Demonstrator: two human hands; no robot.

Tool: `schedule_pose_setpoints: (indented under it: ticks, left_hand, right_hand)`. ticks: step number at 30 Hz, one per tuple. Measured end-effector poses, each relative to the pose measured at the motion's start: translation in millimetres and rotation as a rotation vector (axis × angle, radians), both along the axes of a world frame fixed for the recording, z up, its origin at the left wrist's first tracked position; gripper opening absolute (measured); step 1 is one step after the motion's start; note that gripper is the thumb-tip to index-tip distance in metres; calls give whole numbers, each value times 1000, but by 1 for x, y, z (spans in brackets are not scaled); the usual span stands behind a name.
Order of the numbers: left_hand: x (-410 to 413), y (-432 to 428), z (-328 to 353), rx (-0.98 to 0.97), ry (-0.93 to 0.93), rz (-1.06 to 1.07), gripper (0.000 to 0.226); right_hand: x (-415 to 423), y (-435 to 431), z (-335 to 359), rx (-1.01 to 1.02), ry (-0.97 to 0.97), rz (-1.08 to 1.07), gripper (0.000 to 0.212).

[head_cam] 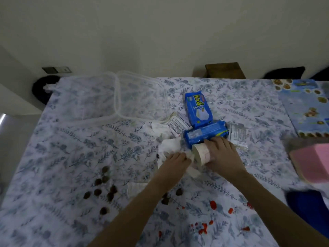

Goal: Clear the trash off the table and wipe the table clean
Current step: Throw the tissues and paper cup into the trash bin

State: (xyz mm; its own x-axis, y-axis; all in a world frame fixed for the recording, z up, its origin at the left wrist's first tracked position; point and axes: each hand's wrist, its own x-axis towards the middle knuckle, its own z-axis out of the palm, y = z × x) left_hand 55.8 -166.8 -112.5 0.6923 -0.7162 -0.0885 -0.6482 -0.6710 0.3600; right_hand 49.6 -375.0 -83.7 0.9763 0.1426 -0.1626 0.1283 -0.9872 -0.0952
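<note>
My right hand (223, 155) grips a paper cup (200, 154) lying on its side on the table (71, 139), mouth facing left. My left hand (175, 162) pinches crumpled white tissue (169, 146) at the cup's mouth. Just behind the cup lie two blue wrappers (198, 108), a white printed wrapper (178, 124) and a clear wrapper (237, 135). Several brown crumbs (105, 188) are scattered at the near left. Red smears and bits (212, 205) dot the near edge. A small flat tissue piece (135, 188) lies by my left forearm.
A clear plastic container with its lid (124, 97) sits at the back left. A blue printed box (306, 107) and a pink block (313, 161) are at the right. A dark blue object (306, 202) is at the near right. Chairs stand behind the table.
</note>
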Motion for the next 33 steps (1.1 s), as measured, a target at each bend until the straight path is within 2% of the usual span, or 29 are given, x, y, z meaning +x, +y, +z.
schedule_pose_setpoints:
  ticks: [2,4,6,8,9,10,13,14,15,16,18,22,25,28,31,33]
  left_hand:
    - [-4,-3,0,-230,94,110,36]
    - [-6,-5,10,-472,242,409,34]
    - [-2,-2,23,-644,247,733,30]
    - [6,6,30,-730,181,928,27]
    - [12,10,29,-695,159,951,27]
    - [17,13,27,-568,120,931,30]
    - [24,12,16,57,9,699,65]
    - [24,10,14,180,14,632,69]
    - [23,8,11,219,6,596,68]
    - [23,6,7,200,12,589,62]
    - [24,7,2,40,73,639,50]
    - [29,16,1,-328,71,809,45]
    - [49,28,-2,-247,-11,822,48]
    - [67,32,-7,-107,61,718,57]
    - [67,28,-6,20,55,661,48]
    - [64,29,-2,-108,69,668,46]
  right_hand:
    - [0,-4,0,67,-57,-7,81]
    - [-1,-8,-1,137,-79,-15,79]
    - [-2,-11,-2,193,-87,-20,78]
    - [-1,-12,-3,230,-94,-5,80]
    - [0,-11,-4,239,-102,6,80]
    - [1,-10,-5,248,-118,10,78]
    - [3,-5,-8,267,-143,1,76]
    - [4,-3,-10,273,-141,-1,76]
    - [5,-1,-12,276,-135,3,76]
    - [5,0,-14,277,-134,11,76]
    - [6,2,-18,290,-143,15,76]
    - [7,3,-19,336,-164,-23,77]
    - [7,4,-18,347,-160,-49,78]
    - [8,10,-17,338,-177,-46,77]
    - [9,16,-19,329,-157,-56,83]
    - [8,21,-21,341,-159,-86,86]
